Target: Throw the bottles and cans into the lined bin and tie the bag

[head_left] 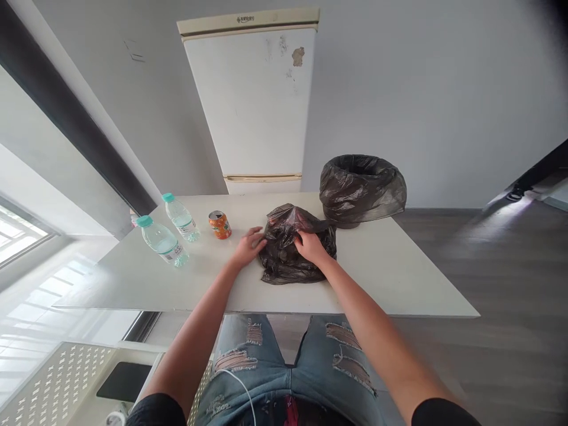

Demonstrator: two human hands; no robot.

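A crumpled black plastic bag (pixel 288 260) lies on the white table in front of me. Its thin film lets something reddish show faintly at the top, too dim to name. My left hand (pixel 251 245) rests at the bag's left side, fingers stretched out and touching its edge. With my right hand (pixel 312 247) I grip the bag's upper right part, and folds of film hide some of the fingers. An orange drink can (pixel 220 225) stands upright to the left of my left hand.
Two clear bottles with teal caps, a nearer bottle (pixel 162 241) and a farther bottle (pixel 181 219), stand on the table's left. A bin lined with a black bag (pixel 364 198) sits at the back right. Beyond the table (pixel 408 284) is a white fridge (pixel 252 100).
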